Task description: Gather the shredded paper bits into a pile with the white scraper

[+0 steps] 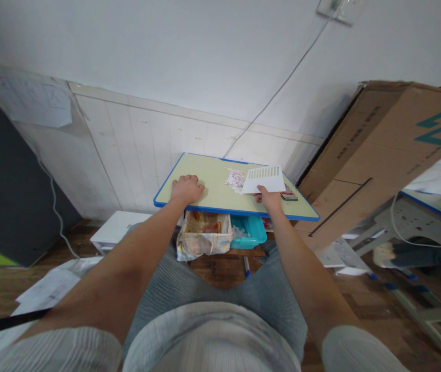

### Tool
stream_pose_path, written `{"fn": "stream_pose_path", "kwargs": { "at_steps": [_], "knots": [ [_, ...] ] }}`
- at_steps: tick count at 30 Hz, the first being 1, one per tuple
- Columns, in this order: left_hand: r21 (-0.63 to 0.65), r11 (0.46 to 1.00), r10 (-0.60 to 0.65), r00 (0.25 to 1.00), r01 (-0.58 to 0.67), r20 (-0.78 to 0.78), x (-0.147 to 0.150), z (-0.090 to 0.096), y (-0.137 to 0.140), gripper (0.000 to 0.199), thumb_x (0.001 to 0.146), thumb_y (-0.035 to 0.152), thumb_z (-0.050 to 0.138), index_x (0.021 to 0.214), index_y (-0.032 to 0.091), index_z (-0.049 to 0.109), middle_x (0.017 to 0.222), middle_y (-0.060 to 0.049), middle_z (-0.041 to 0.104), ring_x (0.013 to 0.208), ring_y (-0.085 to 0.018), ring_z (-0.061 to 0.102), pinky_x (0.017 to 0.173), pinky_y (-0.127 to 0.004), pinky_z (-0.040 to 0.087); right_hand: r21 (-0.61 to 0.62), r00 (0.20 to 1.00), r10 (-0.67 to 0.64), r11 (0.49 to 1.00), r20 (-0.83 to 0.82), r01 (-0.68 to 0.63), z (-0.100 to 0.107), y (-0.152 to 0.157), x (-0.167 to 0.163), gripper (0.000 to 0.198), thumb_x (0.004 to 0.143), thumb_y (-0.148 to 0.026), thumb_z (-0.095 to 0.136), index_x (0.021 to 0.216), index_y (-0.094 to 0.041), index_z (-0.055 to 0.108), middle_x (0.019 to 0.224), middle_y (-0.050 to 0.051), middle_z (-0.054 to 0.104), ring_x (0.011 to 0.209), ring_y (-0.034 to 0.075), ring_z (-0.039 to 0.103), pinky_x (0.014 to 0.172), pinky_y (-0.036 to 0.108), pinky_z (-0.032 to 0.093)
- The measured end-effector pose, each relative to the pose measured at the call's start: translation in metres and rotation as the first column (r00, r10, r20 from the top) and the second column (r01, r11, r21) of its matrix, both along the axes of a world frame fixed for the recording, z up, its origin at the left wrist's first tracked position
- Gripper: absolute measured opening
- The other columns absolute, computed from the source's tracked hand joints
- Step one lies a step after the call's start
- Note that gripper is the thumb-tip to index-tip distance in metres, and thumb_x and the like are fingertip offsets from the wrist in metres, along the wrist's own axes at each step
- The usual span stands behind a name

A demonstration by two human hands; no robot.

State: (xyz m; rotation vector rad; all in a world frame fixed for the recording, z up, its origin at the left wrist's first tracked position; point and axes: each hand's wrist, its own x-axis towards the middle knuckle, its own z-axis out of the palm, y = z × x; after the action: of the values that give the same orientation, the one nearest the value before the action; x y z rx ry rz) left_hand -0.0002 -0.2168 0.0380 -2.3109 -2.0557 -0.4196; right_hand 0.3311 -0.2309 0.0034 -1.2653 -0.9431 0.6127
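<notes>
My left hand (pixel 187 189) rests palm down on the pale yellow desk top (pixel 210 178), near its front left edge, with no object visible under it. At the right side of the desk, my right hand (pixel 269 200) grips the lower edge of a white card (pixel 265 182) that has a row of narrow slots along its top. The thumb lies over the card, and the other fingers are partly hidden beneath it. A small heap of white and pinkish paper scraps (pixel 235 179) lies just left of the card. To its right is a flat dark object (pixel 290 196), partly pixelated.
Below the desk top sit a fabric-lined basket (pixel 205 245) and a turquoise bin (pixel 249 241). A tall cardboard box (pixel 379 144) leans close on the right. The white wall (pixel 189 62) stands behind the desk; a white cabinet (pixel 117 227) and papers (pixel 46 292) are left.
</notes>
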Motion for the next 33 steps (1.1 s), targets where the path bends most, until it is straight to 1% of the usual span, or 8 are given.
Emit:
{"fn": "stream_pose_path", "kwargs": {
  "at_steps": [3, 9, 14, 16, 19, 22, 25, 33],
  "knots": [
    [0.002, 1.000, -0.006, 1.000, 0.006, -0.002, -0.0001, -0.0004, 0.0005, 0.063, 0.116, 0.044, 0.044, 0.162, 0.012, 0.072, 0.177, -0.025, 0.066, 0.164, -0.043, 0.058, 0.131, -0.061, 0.049, 0.001, 1.000, 0.006, 1.000, -0.013, -0.006, 0.0016, -0.0015, -0.0007, 0.019, 0.084, -0.027, 0.086, 0.095, -0.024, 0.071, 0.062, -0.001, 0.076, 0.044, 0.018, 0.063, 0.043, 0.028, 0.054],
    [0.004, 1.000, 0.002, 1.000, -0.002, -0.017, -0.0005, -0.0022, 0.0027, 0.063, 0.116, 0.044, 0.043, 0.161, 0.013, 0.072, 0.175, -0.025, 0.067, 0.163, -0.043, 0.059, 0.129, -0.060, 0.050, -0.010, 1.000, -0.005, 1.000, -0.024, 0.004, 0.0050, -0.0057, 0.0000, 0.016, 0.079, -0.026, 0.083, 0.090, -0.024, 0.071, 0.053, -0.003, 0.069, 0.043, 0.020, 0.060, 0.040, 0.027, 0.049],
    [0.006, 1.000, -0.003, 1.000, 0.003, -0.011, 0.0001, -0.0007, 0.0002, 0.064, 0.116, 0.044, 0.042, 0.162, 0.011, 0.072, 0.176, -0.025, 0.067, 0.163, -0.043, 0.059, 0.130, -0.062, 0.050, -0.004, 0.999, -0.027, 1.000, -0.033, 0.027, 0.0086, -0.0088, -0.0002, 0.013, 0.079, -0.027, 0.079, 0.087, -0.024, 0.069, 0.056, -0.002, 0.069, 0.045, 0.020, 0.061, 0.042, 0.028, 0.050],
    [0.004, 1.000, -0.004, 1.000, 0.004, -0.009, 0.0003, -0.0001, -0.0006, 0.064, 0.116, 0.044, 0.043, 0.162, 0.011, 0.072, 0.176, -0.025, 0.067, 0.163, -0.043, 0.059, 0.131, -0.062, 0.049, -0.014, 0.999, -0.028, 1.000, -0.031, 0.027, 0.0089, -0.0092, -0.0010, 0.012, 0.077, -0.025, 0.079, 0.084, -0.025, 0.069, 0.054, -0.002, 0.068, 0.045, 0.019, 0.059, 0.042, 0.028, 0.048],
    [0.006, 1.000, -0.004, 1.000, 0.004, -0.003, 0.0004, -0.0001, -0.0008, 0.063, 0.116, 0.043, 0.043, 0.162, 0.011, 0.072, 0.176, -0.024, 0.067, 0.163, -0.043, 0.059, 0.131, -0.061, 0.049, -0.030, 0.999, -0.035, 0.999, -0.027, 0.034, 0.0086, -0.0096, -0.0013, 0.012, 0.075, -0.022, 0.078, 0.079, -0.026, 0.067, 0.050, -0.002, 0.065, 0.042, 0.018, 0.053, 0.039, 0.027, 0.041],
    [0.009, 1.000, -0.001, 1.000, 0.001, 0.000, 0.0004, -0.0004, -0.0003, 0.061, 0.116, 0.043, 0.044, 0.161, 0.012, 0.072, 0.176, -0.024, 0.067, 0.163, -0.043, 0.059, 0.131, -0.061, 0.049, -0.031, 0.998, -0.049, 0.998, -0.027, 0.048, 0.0089, -0.0101, -0.0003, 0.011, 0.076, -0.022, 0.074, 0.075, -0.026, 0.064, 0.048, -0.002, 0.062, 0.040, 0.016, 0.049, 0.037, 0.026, 0.037],
    [0.006, 1.000, 0.001, 1.000, -0.001, -0.002, 0.0005, -0.0005, 0.0002, 0.061, 0.117, 0.043, 0.044, 0.161, 0.012, 0.072, 0.177, -0.024, 0.066, 0.164, -0.043, 0.059, 0.131, -0.061, 0.049, -0.031, 0.999, -0.047, 0.998, -0.023, 0.046, 0.0091, -0.0097, 0.0000, 0.011, 0.077, -0.023, 0.073, 0.075, -0.026, 0.063, 0.049, -0.001, 0.064, 0.041, 0.016, 0.051, 0.038, 0.026, 0.040],
    [0.006, 1.000, -0.001, 1.000, 0.001, 0.000, -0.0009, -0.0038, 0.0048, 0.061, 0.116, 0.044, 0.045, 0.161, 0.014, 0.073, 0.176, -0.024, 0.067, 0.163, -0.043, 0.059, 0.130, -0.060, 0.049, -0.024, 0.999, -0.038, 0.999, 0.009, 0.038, 0.0063, -0.0067, -0.0028, 0.014, 0.079, -0.022, 0.079, 0.079, -0.026, 0.066, 0.054, -0.001, 0.068, 0.044, 0.019, 0.058, 0.044, 0.028, 0.049]
  ]
}}
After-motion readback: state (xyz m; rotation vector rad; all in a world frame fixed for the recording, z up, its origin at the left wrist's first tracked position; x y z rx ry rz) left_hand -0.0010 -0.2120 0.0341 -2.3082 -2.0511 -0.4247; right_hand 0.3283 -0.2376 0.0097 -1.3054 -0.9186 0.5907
